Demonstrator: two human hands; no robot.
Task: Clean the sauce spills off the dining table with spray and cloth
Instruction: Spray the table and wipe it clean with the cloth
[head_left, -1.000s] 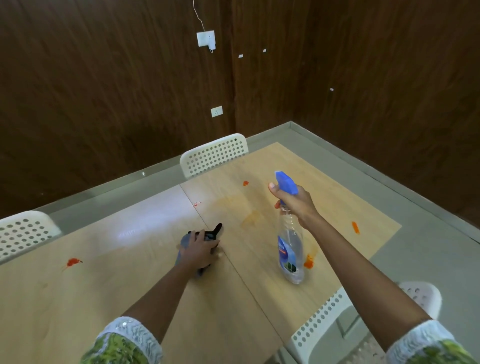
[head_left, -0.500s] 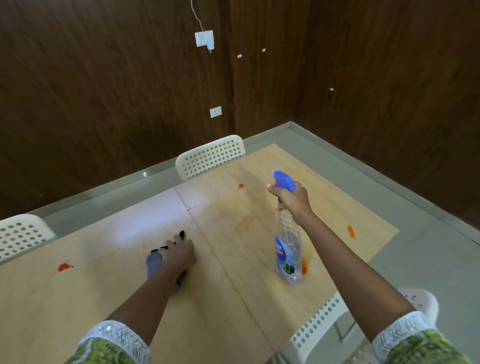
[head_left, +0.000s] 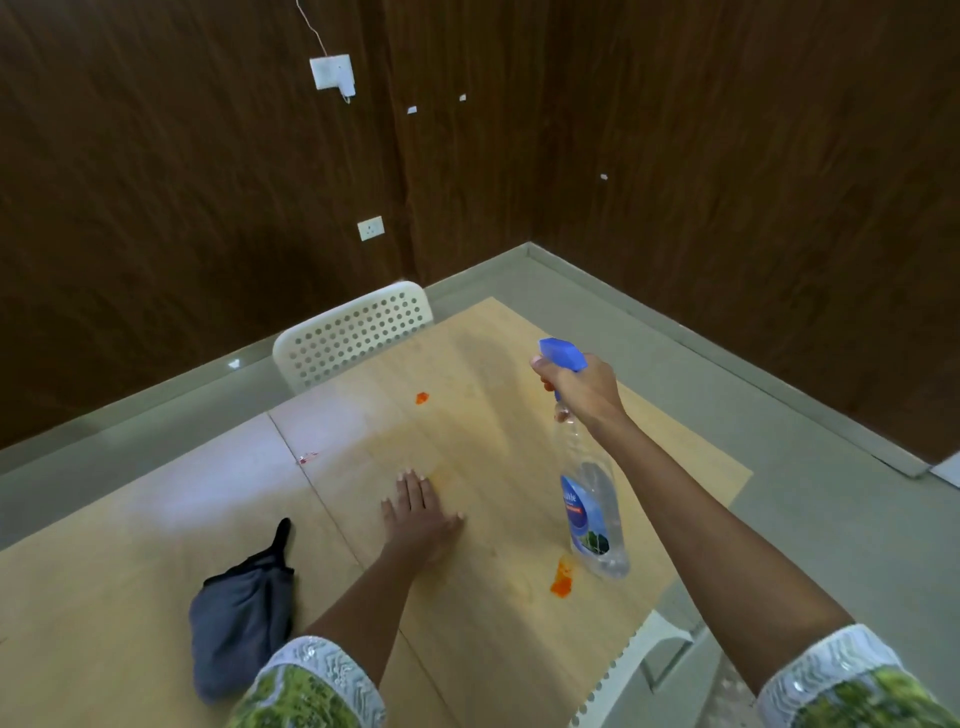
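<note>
Spray bottle (head_left: 589, 509) upright in R hand (head_left: 584, 392), nozzle pointing left

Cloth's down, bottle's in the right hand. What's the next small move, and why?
Probably aim the spray bottle at the orange spill beside its base and squeeze. The right hand already grips the trigger; the left hand lies flat on the table, and the cloth waits nearby.
</note>
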